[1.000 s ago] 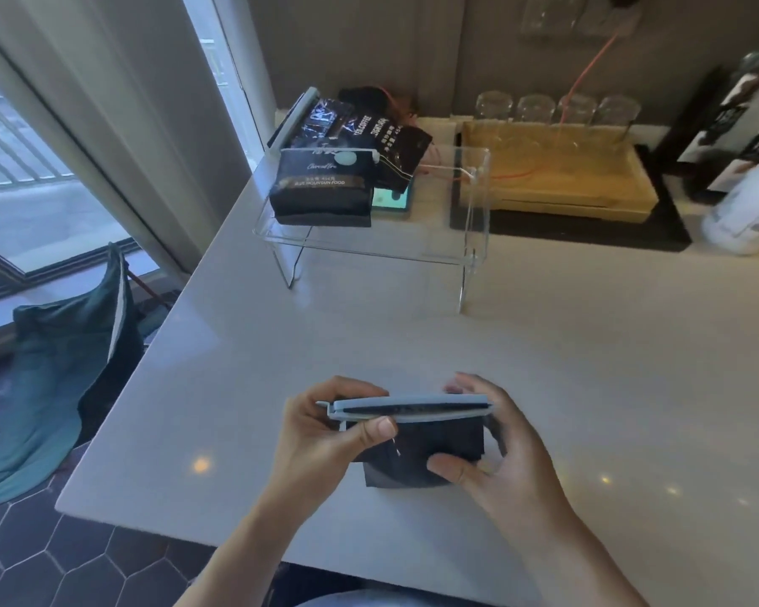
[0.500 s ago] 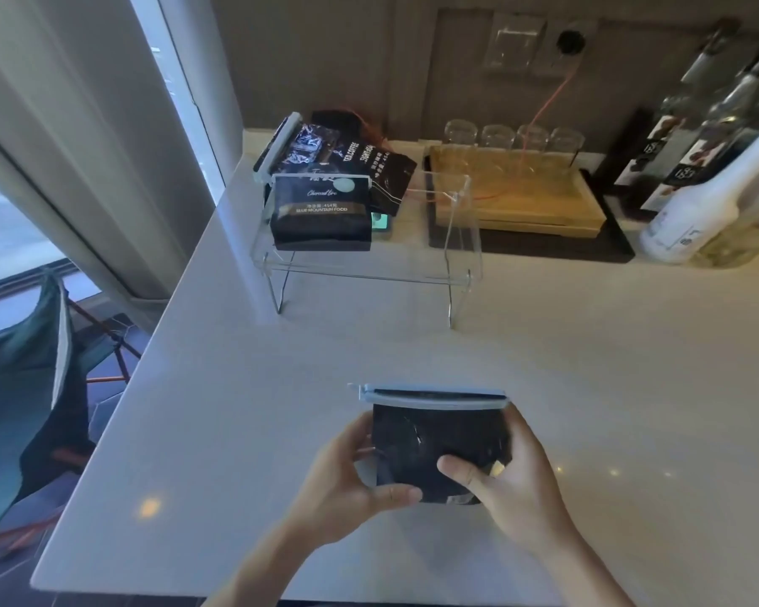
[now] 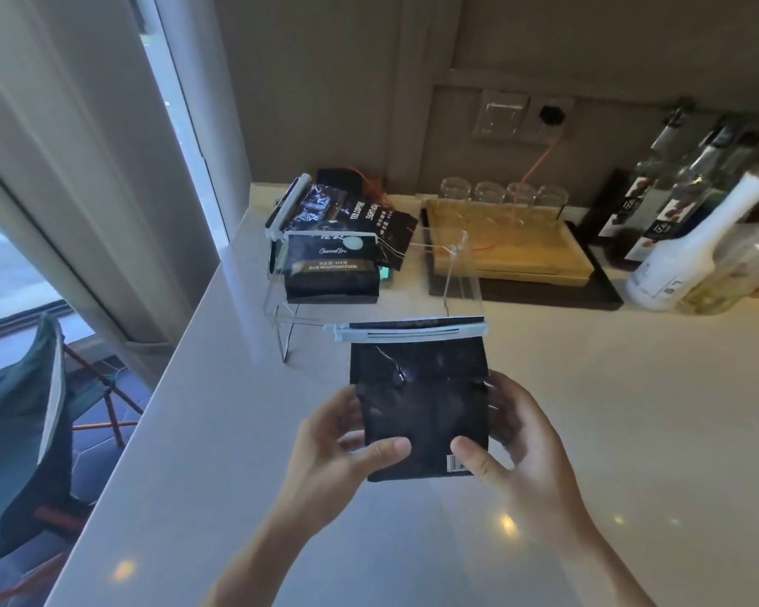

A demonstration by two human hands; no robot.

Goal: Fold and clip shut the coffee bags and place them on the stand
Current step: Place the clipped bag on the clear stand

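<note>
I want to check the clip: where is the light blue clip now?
In the head view, centre: the light blue clip spans the top of the held black bag, before the clear stand.

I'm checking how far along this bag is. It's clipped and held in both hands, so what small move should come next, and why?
Probably carry the black coffee bag forward and set it on the clear stand, to the right of the bag already on the stand. The pale blue clip already spans its folded top, both the left hand and right hand grip its lower half, and that right side looks free.
</note>
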